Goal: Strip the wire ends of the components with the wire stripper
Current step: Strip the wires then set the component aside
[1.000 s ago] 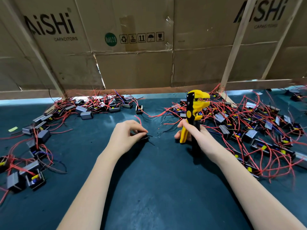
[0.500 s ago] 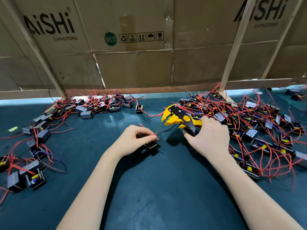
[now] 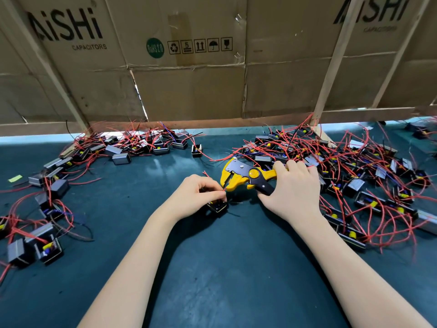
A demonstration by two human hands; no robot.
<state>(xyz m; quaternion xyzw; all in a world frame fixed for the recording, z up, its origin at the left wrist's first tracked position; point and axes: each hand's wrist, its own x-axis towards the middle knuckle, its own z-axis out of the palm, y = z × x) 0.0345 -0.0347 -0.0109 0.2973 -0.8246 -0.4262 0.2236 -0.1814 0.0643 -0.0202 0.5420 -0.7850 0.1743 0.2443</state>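
My left hand [image 3: 197,196] pinches a thin red wire between thumb and fingers, and a small black component [image 3: 217,206] sits on the mat under those fingers. My right hand [image 3: 289,188] grips the handles of the yellow and black wire stripper [image 3: 241,176]. The tool lies sideways with its jaws pointing left. The wire's tip meets the jaws just right of my left fingertips.
A large pile of components with red wires [image 3: 350,176] covers the mat on the right. Another pile [image 3: 132,145] runs along the back left, and more components [image 3: 40,221] lie at the left edge. A cardboard wall [image 3: 189,79] stands behind the dark green mat [image 3: 212,268].
The stripper swung from upright to sideways with jaws pointing left, then came down toward the wire. My left hand shifted slightly right with the component and wire.
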